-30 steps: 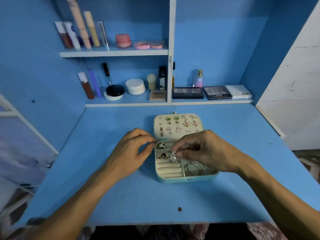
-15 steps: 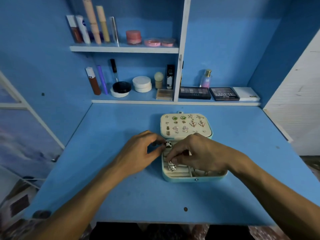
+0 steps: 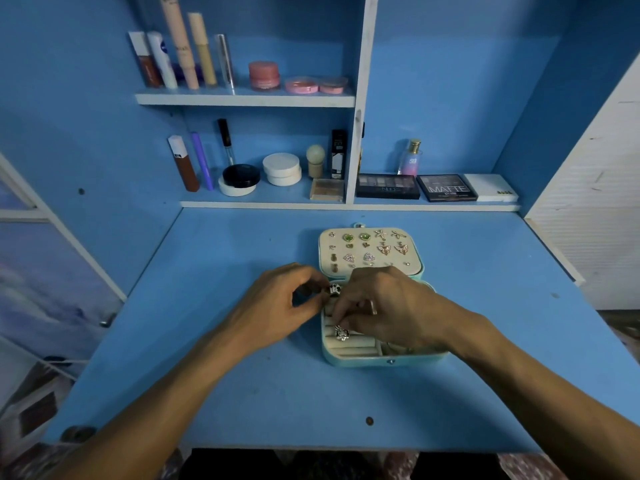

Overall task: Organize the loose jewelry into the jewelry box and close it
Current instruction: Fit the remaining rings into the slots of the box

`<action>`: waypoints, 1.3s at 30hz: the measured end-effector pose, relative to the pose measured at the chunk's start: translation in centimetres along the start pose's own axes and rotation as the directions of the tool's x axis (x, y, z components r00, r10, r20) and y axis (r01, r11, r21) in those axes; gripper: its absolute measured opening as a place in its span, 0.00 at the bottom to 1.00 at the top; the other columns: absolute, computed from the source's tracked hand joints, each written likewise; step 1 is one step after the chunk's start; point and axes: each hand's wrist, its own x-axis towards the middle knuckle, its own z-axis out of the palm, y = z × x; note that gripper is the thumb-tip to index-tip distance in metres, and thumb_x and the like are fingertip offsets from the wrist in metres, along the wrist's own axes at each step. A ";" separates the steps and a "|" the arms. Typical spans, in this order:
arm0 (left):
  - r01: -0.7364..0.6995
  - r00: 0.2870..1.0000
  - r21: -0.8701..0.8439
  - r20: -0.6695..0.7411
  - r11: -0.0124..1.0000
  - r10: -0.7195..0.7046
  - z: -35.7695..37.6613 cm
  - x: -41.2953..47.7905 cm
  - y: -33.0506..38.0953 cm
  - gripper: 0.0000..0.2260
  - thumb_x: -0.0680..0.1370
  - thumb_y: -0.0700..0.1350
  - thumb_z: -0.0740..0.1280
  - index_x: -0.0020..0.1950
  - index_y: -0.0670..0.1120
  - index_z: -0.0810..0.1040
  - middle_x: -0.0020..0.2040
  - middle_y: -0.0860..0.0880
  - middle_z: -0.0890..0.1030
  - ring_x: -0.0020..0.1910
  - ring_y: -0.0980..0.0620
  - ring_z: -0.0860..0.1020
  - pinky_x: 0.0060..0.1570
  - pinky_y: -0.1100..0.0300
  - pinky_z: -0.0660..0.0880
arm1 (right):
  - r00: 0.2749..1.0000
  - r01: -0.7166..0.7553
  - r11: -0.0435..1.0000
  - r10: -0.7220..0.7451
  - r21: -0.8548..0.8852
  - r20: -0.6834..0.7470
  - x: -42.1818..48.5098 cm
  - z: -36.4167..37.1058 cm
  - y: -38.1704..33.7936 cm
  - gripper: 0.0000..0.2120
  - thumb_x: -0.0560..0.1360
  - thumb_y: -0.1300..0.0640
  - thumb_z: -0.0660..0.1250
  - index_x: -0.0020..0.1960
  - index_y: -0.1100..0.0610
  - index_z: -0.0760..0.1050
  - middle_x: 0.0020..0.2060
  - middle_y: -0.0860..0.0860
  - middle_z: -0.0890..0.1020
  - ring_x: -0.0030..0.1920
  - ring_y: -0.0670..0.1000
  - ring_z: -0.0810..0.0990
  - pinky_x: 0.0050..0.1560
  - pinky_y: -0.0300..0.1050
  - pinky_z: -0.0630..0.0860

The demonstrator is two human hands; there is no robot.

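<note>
The clearest writing is on the lower shelf (image 3: pixel 433 206) behind your work: one black palette (image 3: pixel 446 187) reads "MATTE" in large white letters, and the dark palette (image 3: pixel 387 186) beside it reads "NUDE". The small perfume bottle (image 3: pixel 411 159) behind them carries "SB". The white box (image 3: pixel 491 188) at the right end has a short dark word on its front edge that is too small to read, and the white tube (image 3: pixel 162 60) on the upper shelf bears a round blue mark you cannot make out either. The jewelry box (image 3: pixel 384 362) lies open near the middle of the blue table (image 3: pixel 242 375), its lid (image 3: pixel 414 265) flat behind the base and studded with rows of earrings (image 3: pixel 383 249). Your left hand (image 3: pixel 287 303) has its fingers curled, with thumb and forefinger pinching a dark ring (image 3: pixel 335 289) at the far left corner of the base. Your right hand (image 3: pixel 391 306) arches over the base with its fingers bent down, the tips meeting on a silver ring (image 3: pixel 341 332) that sits in the cream ring rolls. That hand covers most of the base, so the right-hand compartments are nearly all hidden. The smallest earrings on the lid are too fine to make out. Both your forearms are cut off at the bottom edge.
</note>
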 end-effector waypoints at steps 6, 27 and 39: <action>0.026 1.000 -0.051 0.011 0.998 -0.025 0.1 0.0 0.1 0.05 0.78 0.43 0.73 0.53 0.50 0.83 0.47 0.58 0.84 0.48 0.57 0.83 0.50 0.53 0.80 | 0.999 -0.008 1.000 0.009 0.022 -0.038 -0.3 0.2 0.0 0.09 0.74 0.57 0.73 0.50 0.44 0.85 0.38 0.34 0.74 0.44 0.28 0.72 0.44 0.22 0.64; 0.430 0.893 -0.292 0.002 0.854 -0.449 0.3 2.9 0.4 0.03 0.81 0.46 0.67 0.53 0.51 0.80 0.46 0.51 0.85 0.47 0.53 0.84 0.53 0.52 0.82 | 0.787 -0.203 0.930 0.341 0.306 -0.514 -2.2 -1.6 5.9 0.09 0.78 0.57 0.69 0.47 0.43 0.83 0.44 0.39 0.83 0.43 0.42 0.81 0.41 0.32 0.74; 0.585 0.790 -0.471 0.149 0.660 -0.595 1.1 5.9 0.2 0.09 0.84 0.40 0.63 0.54 0.36 0.80 0.49 0.40 0.86 0.48 0.44 0.86 0.48 0.55 0.84 | 0.699 -0.491 0.699 0.672 0.519 -0.243 -1.1 -1.6 9.0 0.19 0.84 0.51 0.58 0.40 0.62 0.73 0.31 0.53 0.75 0.33 0.53 0.72 0.36 0.46 0.69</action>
